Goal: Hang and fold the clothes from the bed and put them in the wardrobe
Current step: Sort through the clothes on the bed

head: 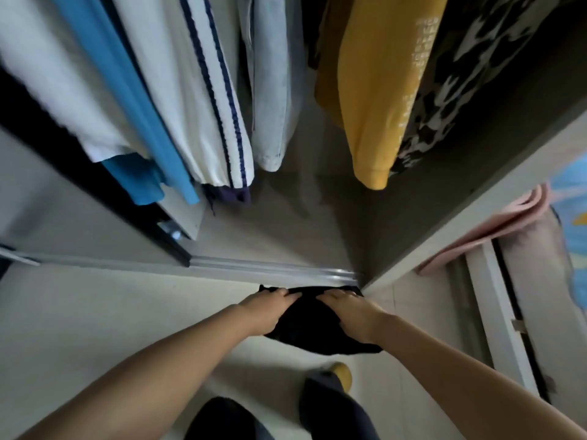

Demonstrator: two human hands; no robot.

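- While the black garment is carried in front of the wardrobe's floor track, a landmark is best taken in that track, with everything placed against it
- Far left of the track and above it, a white garment and a blue garment are hung inside the wardrobe, beside a white jacket with navy stripes; these hems could be dragged off their hangers if the bundle is swung in too high
- Just before the track, the left hand is laid on the black garment with its fingers curled over the left edge; the cloth is held, though how firmly cannot be told
- Between the two hands the garment is seen bunched and sagging, so its fold may be lost if the grip is loosened on one side
- Just before the track's right end, the right hand is closed over the garment's right edge, fingers bent over the fabric
- Above the track to the right, a pale denim piece and a yellow sweatshirt are hung; the bundle could be snagged on them
- Beyond the track's right end, a pink cloth is draped; it is well apart and is judged unlikely to be disturbed
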